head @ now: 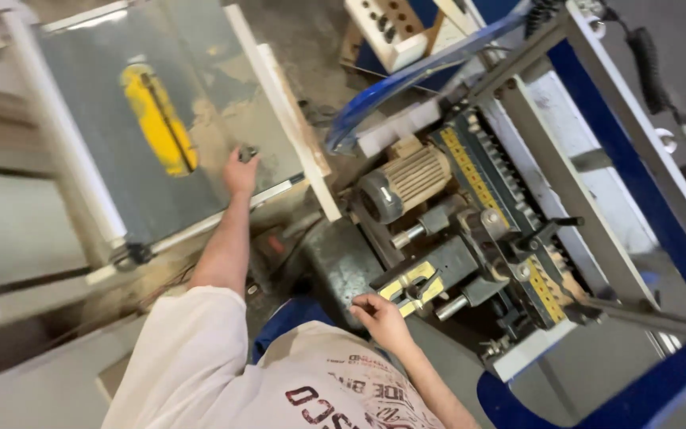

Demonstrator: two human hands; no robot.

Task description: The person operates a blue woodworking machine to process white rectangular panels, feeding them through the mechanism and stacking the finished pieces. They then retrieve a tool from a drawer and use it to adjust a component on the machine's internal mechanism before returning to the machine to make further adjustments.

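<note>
My left hand [240, 172] reaches out over a grey table saw top [97, 95] and is closed around a small dark object [248, 152] near the top's right edge. A yellow blade guard [156, 119] lies to the left of that hand. My right hand [381, 316] sits close to my body, its fingertips resting against a grey metal block with yellow scale plates [414, 284] on a drilling machine. Nothing shows inside that hand.
A ribbed electric motor [406, 181] and a row of drill spindles with a yellow scale [490, 202] sit in the blue and grey machine frame [637, 171]. A pale wooden strip [291, 119] lies along the saw's right edge. A drilled wooden block [383, 28] lies on the floor beyond.
</note>
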